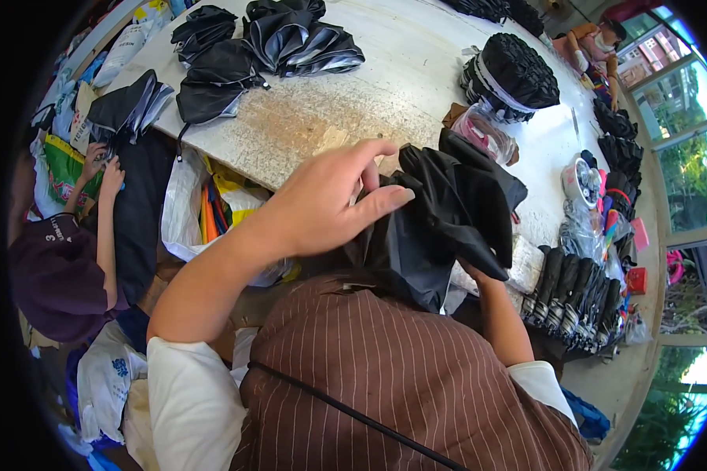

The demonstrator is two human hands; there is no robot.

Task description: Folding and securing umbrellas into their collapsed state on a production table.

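A black folding umbrella (448, 212), its canopy loose and bunched in folds, is raised in front of my apron at the table's near edge. My left hand (334, 192) is beside its upper left folds, thumb and forefinger apart; the other fingers are mostly hidden. Only a little of my right hand (473, 271) shows beneath the canopy, where it supports the umbrella from below; its fingers are covered by the cloth. Several similar umbrellas (220, 74), black with silvery undersides, lie loosely folded at the table's far left.
The white worktable (401, 47) has a worn brown patch. A round black bundle tied with a pale band (511, 74) stands far right. Folded umbrellas (577, 294) line the right, near a white tub (581, 180). A co-worker (71, 259) handles an umbrella at left; another person (593, 51) is far right.
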